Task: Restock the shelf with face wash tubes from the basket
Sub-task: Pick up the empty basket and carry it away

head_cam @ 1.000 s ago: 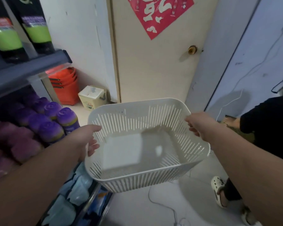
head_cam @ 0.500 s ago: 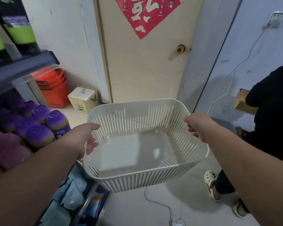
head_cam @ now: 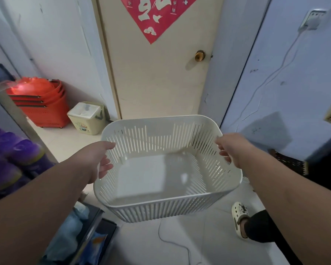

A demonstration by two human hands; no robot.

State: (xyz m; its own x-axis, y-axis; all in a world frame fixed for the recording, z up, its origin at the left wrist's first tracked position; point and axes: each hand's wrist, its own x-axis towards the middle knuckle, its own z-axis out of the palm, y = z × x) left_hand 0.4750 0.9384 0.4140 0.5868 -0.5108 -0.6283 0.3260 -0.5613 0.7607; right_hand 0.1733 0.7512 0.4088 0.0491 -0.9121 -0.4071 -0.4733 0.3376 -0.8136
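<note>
Your left hand point(head_cam: 96, 159) and right hand point(head_cam: 231, 148) each curl a firm grip over opposite rims of the basket point(head_cam: 161, 211), held just right of the shelf point(head_cam: 12, 109) with no tubes inside, so restocking looks finished.

A red diamond-shaped paper sign point(head_cam: 157, 18) on the door point(head_cam: 161, 83) bears one large white Chinese character, cut off by the top edge. The smaller characters beside it are too small to read. The printed picture on the small bin point(head_cam: 86, 119) shows no legible words.
</note>
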